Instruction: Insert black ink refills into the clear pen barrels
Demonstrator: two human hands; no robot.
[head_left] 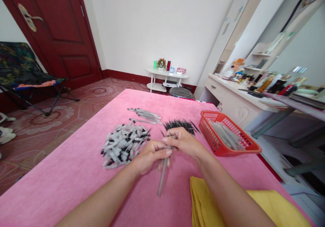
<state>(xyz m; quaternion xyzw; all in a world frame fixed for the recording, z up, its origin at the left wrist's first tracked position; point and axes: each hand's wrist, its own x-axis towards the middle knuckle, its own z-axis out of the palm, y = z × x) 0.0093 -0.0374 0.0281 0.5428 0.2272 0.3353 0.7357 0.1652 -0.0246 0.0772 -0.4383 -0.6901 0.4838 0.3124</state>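
My left hand (154, 153) is closed around a translucent grey pen barrel (162, 179), which slants down toward me. At the barrel's upper end, the fingers of my right hand (183, 141) are pinched together and hide that end. A thin dark tip (162, 133) shows just beyond my fingers; whether it is held or lies on the table I cannot tell. Left of my hands spreads a heap of clear pen caps with black parts (124, 144). Behind my right hand lies a pile of thin black pen tips (180, 125). Several capped-looking pens (146, 114) lie farther back.
An orange-red plastic basket (215, 144) at the right holds many translucent barrels (227, 135). A folded yellow cloth (203, 200) lies near me on the pink table cover (83, 173). Beyond stand a dressing table (236, 98), a small white stand (165, 73) and a folding chair (25, 71).
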